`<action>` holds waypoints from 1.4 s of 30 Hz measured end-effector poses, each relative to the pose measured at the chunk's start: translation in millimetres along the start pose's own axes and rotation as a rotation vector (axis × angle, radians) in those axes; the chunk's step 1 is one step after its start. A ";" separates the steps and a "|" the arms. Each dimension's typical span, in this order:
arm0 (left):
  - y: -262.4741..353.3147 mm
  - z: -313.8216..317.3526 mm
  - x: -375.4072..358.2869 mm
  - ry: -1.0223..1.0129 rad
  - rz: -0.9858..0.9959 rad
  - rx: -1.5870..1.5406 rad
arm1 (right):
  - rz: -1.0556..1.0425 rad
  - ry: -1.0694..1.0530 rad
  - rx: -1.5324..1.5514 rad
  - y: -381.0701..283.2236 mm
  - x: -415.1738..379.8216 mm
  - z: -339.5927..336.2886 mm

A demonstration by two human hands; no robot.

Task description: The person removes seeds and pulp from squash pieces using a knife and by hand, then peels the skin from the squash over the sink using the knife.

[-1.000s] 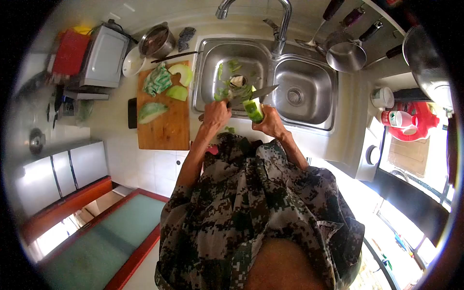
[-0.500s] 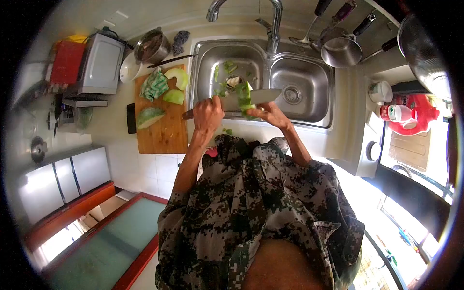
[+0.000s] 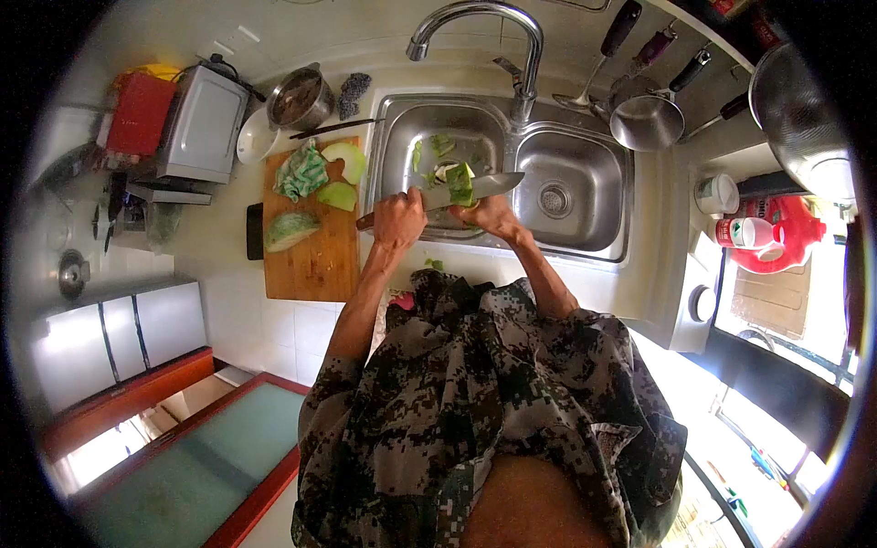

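My left hand (image 3: 400,219) is closed around the handle of a kitchen knife (image 3: 500,183), whose broad blade points right over the left sink basin. In my right hand (image 3: 491,216) is a piece of green-skinned melon (image 3: 460,186), pinched by the fingers and held against the blade. Green peelings (image 3: 442,146) lie below in the basin. On the wooden cutting board (image 3: 320,272) to the left rest a larger melon wedge (image 3: 291,232), a pale green chunk (image 3: 337,195), a curved slice (image 3: 348,163) and a crumpled green-and-white cloth (image 3: 301,172).
The faucet (image 3: 532,64) arches above the double sink (image 3: 627,210). Behind the board stand a metal pot (image 3: 306,102) and a white bowl (image 3: 255,137). A saucepan (image 3: 647,123) and utensils hang at the upper right. Peel scraps (image 3: 433,264) lie on the counter's front edge.
The view has tilted, so the sink and board sit lower in the frame. My right hand has shifted slightly left, and the melon piece has turned against the blade, showing more green skin.
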State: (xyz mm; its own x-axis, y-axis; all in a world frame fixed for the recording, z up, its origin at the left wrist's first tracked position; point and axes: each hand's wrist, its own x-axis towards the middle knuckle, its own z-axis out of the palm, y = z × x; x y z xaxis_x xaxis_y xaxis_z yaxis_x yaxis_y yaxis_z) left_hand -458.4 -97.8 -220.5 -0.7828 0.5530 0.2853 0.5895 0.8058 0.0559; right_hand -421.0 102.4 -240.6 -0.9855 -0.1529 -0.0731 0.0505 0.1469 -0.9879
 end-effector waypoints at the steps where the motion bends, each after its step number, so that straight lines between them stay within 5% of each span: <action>1: -1.6 2.5 -2.0 -0.011 0.010 -0.018 | 0.000 0.000 0.000 -0.1 -2.1 2.1; 11: -7.4 18.9 9.3 -0.293 -0.098 -0.128 | 0.168 0.065 -0.109 -19.7 -12.8 5.3; 14: -22.3 23.4 11.1 -0.454 -0.278 -0.032 | 0.173 0.028 -0.170 -27.1 -31.8 6.1; 16: -49.4 9.0 5.0 -0.631 -0.692 -0.466 | -0.012 0.053 -0.148 -28.5 -45.7 7.7; 20: -49.8 19.0 -14.1 -0.398 -0.448 -0.144 | 0.157 0.032 -0.167 -17.3 -43.6 4.0; 25: 7.4 -24.6 -23.3 -0.358 -0.261 -0.210 | -0.010 0.062 -0.092 -19.6 -42.4 9.2; 27: 16.2 -22.9 -25.1 -0.098 -0.019 -0.131 | -0.098 0.102 -0.021 -18.9 -42.7 12.8; 32: 15.1 -19.8 -28.1 -0.184 -0.066 -0.076 | -0.047 0.017 -0.033 -23.0 -43.6 11.3; 42: 10.2 -17.4 -31.7 0.030 0.042 -0.078 | -0.015 -0.019 -0.096 -14.4 -42.3 13.0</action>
State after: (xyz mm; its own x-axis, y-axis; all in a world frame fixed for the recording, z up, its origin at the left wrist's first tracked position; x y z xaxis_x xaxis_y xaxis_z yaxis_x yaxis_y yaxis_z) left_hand -424.2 -110.8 -212.3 -0.7517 0.5783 0.3170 0.6360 0.7628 0.1169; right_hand -377.9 94.0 -225.1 -0.9827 -0.1743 -0.0618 0.0190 0.2371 -0.9713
